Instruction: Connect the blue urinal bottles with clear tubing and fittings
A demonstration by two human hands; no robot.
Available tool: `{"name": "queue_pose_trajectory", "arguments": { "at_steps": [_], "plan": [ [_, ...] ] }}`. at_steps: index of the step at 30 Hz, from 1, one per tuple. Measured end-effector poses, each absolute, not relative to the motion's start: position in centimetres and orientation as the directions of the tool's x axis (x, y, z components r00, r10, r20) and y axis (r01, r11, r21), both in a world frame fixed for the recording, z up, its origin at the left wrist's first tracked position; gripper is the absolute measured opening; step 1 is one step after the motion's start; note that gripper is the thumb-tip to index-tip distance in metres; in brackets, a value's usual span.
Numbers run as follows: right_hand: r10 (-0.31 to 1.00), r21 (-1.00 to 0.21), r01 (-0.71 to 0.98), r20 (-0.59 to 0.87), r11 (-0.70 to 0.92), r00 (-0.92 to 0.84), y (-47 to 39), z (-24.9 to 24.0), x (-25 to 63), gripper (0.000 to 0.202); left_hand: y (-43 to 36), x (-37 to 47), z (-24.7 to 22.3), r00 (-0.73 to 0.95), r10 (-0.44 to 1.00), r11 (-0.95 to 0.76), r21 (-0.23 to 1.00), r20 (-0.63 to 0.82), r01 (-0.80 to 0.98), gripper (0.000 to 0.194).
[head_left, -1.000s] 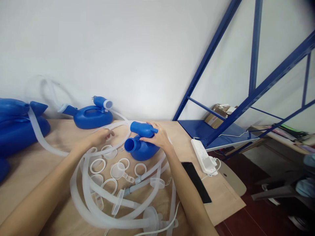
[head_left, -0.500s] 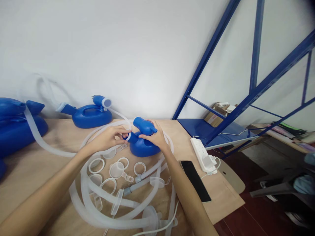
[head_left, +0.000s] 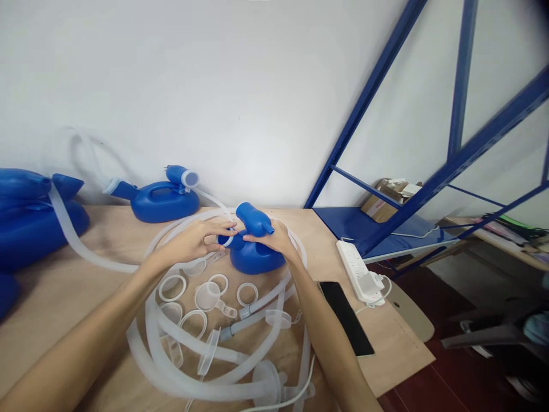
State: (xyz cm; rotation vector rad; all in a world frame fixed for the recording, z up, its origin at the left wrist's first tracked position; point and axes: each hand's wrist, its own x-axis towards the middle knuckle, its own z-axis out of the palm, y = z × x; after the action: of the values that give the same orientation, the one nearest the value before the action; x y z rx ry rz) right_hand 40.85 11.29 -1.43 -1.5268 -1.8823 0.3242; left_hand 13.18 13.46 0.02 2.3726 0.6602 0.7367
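A blue urinal bottle (head_left: 257, 258) sits tilted on the table, its short neck pointing left. My right hand (head_left: 278, 237) wraps round the bottle's top and also steadies a blue spouted piece (head_left: 254, 220) lying over it. At the neck, my left hand (head_left: 201, 240) has its thumb and fingers about a white ring (head_left: 226, 241) near the mouth; the grip is partly hidden. Below lie several loose white rings (head_left: 247, 294), a clear cap with a strap (head_left: 208, 296) and coiled translucent hose (head_left: 206, 391).
Another blue bottle (head_left: 165, 205) with a hose stands by the wall, and larger blue bottles (head_left: 34, 229) are at far left. A black phone (head_left: 346, 318) and a white power strip (head_left: 358, 272) lie on the right. A blue metal rack (head_left: 364, 103) rises beyond the table.
My left fingers have shifted and spread a little around the bottle's neck. The right hand keeps its hold. The whole view has moved slightly.
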Motion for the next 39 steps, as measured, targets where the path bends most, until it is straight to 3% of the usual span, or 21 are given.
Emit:
{"name": "queue_pose_trajectory", "arguments": {
  "at_steps": [4,9,14,19,21,24,26,28,30,33,36,39],
  "plan": [
    [0.942,-0.564,0.784,0.328,0.259,-0.075,11.2,-1.2,40.9,0.047,12.6,14.4,0.1,0.650,0.655,-0.696,0.643,0.386,0.320,0.043],
    [0.930,-0.569,0.759,0.346,0.316,-0.127,10.9,-1.2,40.6,0.047,11.9,18.2,-0.7,0.396,0.882,-0.431,0.783,0.258,0.449,0.045],
    [0.924,-0.560,0.755,0.349,0.341,-0.159,10.9,-1.3,40.5,0.049,11.5,19.8,-2.6,0.278,0.912,-0.404,0.776,0.301,0.485,0.057],
    [0.931,-0.615,0.710,0.321,0.343,-0.173,10.9,-1.1,40.5,0.047,12.5,18.3,-3.4,0.470,0.693,-0.718,0.585,0.546,0.378,0.076],
    [0.935,-0.633,0.697,0.315,0.337,-0.166,10.8,-1.0,40.5,0.044,12.9,17.9,-3.4,0.528,0.644,-0.761,0.533,0.553,0.370,0.077],
    [0.940,-0.641,0.699,0.313,0.316,-0.138,10.6,-1.2,40.5,0.044,12.5,17.9,-3.0,0.477,0.657,-0.754,0.493,0.584,0.435,0.079],
    [0.939,-0.646,0.695,0.318,0.316,-0.131,10.6,-1.3,40.6,0.044,11.2,18.0,-2.4,0.392,0.661,-0.735,0.446,0.639,0.511,0.070],
    [0.935,-0.642,0.697,0.334,0.319,-0.121,10.6,-1.4,40.7,0.043,9.1,18.0,-1.8,0.428,0.628,-0.750,0.359,0.650,0.555,0.045],
    [0.934,-0.636,0.703,0.338,0.318,-0.118,10.5,-1.4,40.7,0.042,6.7,18.0,-1.2,0.650,0.556,-0.825,0.249,0.518,0.508,0.031],
    [0.938,-0.633,0.713,0.331,0.303,-0.105,10.4,-1.5,40.7,0.043,3.4,18.1,-0.9,0.910,0.402,-0.905,0.198,0.103,0.377,0.025],
    [0.937,-0.620,0.733,0.343,0.280,-0.069,10.3,-1.6,40.6,0.044,1.5,18.5,-1.1,0.910,0.348,-0.901,0.187,-0.226,0.392,0.025],
    [0.936,-0.612,0.740,0.344,0.279,-0.069,10.2,-1.6,40.5,0.045,1.2,19.0,-1.6,0.868,0.360,-0.892,0.147,-0.342,0.427,0.019]
  ]
}}
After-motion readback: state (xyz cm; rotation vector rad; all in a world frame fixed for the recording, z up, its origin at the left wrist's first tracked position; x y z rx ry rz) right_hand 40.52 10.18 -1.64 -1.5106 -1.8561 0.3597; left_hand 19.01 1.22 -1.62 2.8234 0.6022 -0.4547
